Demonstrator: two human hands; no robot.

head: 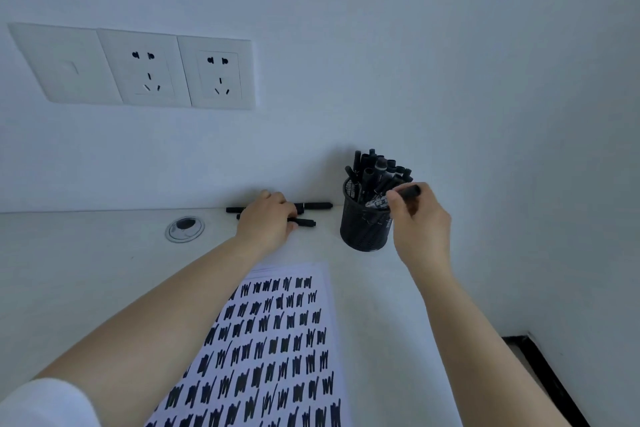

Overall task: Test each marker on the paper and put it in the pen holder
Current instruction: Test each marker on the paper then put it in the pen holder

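Note:
A black mesh pen holder (363,229) stands near the wall, packed with several black markers (377,170). My right hand (420,218) is at its right rim, shut on a black marker (410,191) whose end points into the holder. My left hand (268,220) rests over loose black markers (313,206) lying along the wall, its fingers closing on one marker (304,222). The white paper (277,340), covered in rows of black scribbles, lies in front between my forearms.
A round cable grommet (184,228) sits in the white desk to the left. Wall sockets (180,71) are above it. The desk's right edge drops to a dark floor strip (540,367).

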